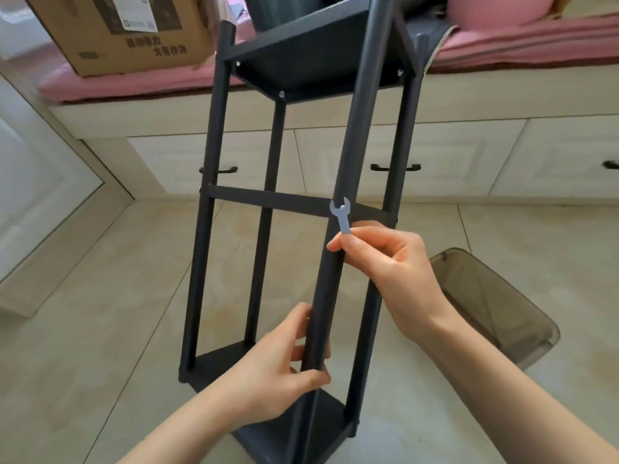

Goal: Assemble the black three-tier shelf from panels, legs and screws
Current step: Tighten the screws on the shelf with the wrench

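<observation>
Head view. The black three-tier metal shelf [301, 209] fills the centre of the frame, standing on the pale tiled floor [100, 313] and leaning away toward the top of the picture. All three panels sit between the four round black legs: the bottom panel at lower centre, the middle one seen edge-on across mid-frame, the top one seen from beneath at upper centre, with silver screw heads showing at its corners.

Left hand [278, 366], lower centre: fingers and thumb curled round the nearest black tubular leg [351, 162] low down, steadying the frame.

Right hand [385, 262], right of centre: thumb and fingertips pinching the tail of a small flat silver stamped spanner [341, 214]. Its open jaw sits at the joint where the near leg meets the middle panel; the fastener itself is too small to make out.

Handling, as judged: the frame looks stiff and light, thin tube and sheet. The painted tube is likely slick, so a full wrap round a leg suits better than a pinch. The spanner is thin and short and may slip off the fastener.

Surroundings: brown cardboard box [117, 31] on a pink cushioned window seat [502, 45] across the top; smoky translucent plastic bin [495, 306] on the floor at right.
</observation>
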The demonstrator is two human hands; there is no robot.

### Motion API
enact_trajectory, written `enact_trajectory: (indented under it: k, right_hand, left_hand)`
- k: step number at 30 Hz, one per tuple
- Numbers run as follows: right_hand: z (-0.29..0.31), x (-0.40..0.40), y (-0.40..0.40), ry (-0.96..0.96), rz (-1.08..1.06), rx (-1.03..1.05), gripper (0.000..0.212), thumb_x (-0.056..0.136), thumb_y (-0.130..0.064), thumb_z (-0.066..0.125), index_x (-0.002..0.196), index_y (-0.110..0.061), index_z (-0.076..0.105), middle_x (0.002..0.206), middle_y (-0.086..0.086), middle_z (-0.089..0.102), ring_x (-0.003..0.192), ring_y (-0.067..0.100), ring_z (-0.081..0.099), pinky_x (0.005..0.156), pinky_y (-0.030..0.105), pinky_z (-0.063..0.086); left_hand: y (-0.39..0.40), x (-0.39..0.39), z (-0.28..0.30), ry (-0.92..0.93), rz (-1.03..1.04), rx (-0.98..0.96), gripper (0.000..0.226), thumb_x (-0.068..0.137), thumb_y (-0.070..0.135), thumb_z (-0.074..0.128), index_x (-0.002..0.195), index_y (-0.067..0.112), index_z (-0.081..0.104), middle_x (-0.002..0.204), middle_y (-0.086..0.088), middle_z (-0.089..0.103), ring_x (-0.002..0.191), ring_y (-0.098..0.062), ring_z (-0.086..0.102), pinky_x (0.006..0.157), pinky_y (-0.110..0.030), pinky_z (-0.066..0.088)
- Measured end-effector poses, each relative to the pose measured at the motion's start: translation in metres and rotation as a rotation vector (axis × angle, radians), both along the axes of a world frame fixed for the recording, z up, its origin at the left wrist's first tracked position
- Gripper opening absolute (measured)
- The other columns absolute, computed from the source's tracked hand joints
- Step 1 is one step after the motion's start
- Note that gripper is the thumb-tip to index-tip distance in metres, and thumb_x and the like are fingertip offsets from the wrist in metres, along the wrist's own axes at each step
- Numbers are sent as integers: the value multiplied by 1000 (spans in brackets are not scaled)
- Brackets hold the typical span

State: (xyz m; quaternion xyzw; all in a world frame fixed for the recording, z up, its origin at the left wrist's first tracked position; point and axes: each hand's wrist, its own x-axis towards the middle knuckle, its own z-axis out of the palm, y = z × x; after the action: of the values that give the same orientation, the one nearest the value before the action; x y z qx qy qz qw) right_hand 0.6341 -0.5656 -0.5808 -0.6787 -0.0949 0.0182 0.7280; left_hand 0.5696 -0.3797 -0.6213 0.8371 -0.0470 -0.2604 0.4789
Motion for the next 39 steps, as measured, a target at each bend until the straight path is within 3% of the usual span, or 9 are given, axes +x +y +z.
enact_trajectory:
  k: [3,6,8,10,13,19,28,34,39]
  right_hand:
    - [11,4,2,-65,17,-50,18,93,-11,64,83,-15,78,98,-2,70,98,3,64,82,14,50]
    - [18,7,11,-141,22,-103,17,92,-10,65,84,-15,79,103,-3,70,105,7,62,96,32,49]
    - [21,7,16,-171,13,-147,19,92,-11,65,84,-21,78,107,-6,70,114,9,58,103,43,44]
    - [22,8,17,-161,-7,-141,21,92,-12,64,83,-24,78,108,-9,69,118,9,55,105,46,42]
    - [20,6,14,-158,3,-144,23,92,-13,64,81,-29,77,109,-14,69,120,5,52,106,46,41]
    - [6,-3,10,-102,25,-108,21,94,-9,61,82,-13,77,102,-8,72,107,6,62,95,31,50]
    - [-14,1,19,20,-5,-320,22,100,-22,54,88,-22,72,70,-7,68,71,4,63,72,24,51]
    - [-16,5,28,-21,-73,-134,22,100,-22,55,87,-25,72,65,-8,64,66,5,61,69,18,48]
    - [-27,-5,28,-29,-169,-60,25,98,-24,58,83,-40,70,71,-16,68,73,6,64,66,14,50]
  left_hand:
    - [-7,9,6,-110,84,6,49,87,13,75,112,45,47,95,18,64,94,-5,68,88,-35,60]
    - [-27,17,13,-368,432,-122,20,93,19,69,90,34,55,73,6,57,66,-10,59,64,-35,57]
    - [-37,21,16,-544,597,-131,16,94,31,67,83,29,56,66,0,52,58,-17,51,54,-42,46]
    - [-43,21,16,-603,640,-138,18,92,37,68,82,27,57,61,4,49,54,-14,46,50,-37,40]
    - [-45,17,13,-613,692,-157,18,88,42,69,81,29,58,59,8,49,52,-12,45,52,-34,39]
    - [-39,14,15,-622,746,-141,18,85,47,68,81,32,59,66,-7,52,63,-35,50,56,-54,47]
    - [-35,9,18,-586,691,-147,17,77,50,68,83,34,64,66,-9,52,64,-34,49,52,-46,46]
    - [-35,4,11,-557,628,-120,22,73,56,66,85,38,64,59,7,49,53,-7,44,49,-36,47]
    - [-37,3,8,-551,612,-110,25,69,60,65,87,43,64,61,11,54,57,-5,51,53,-31,52]
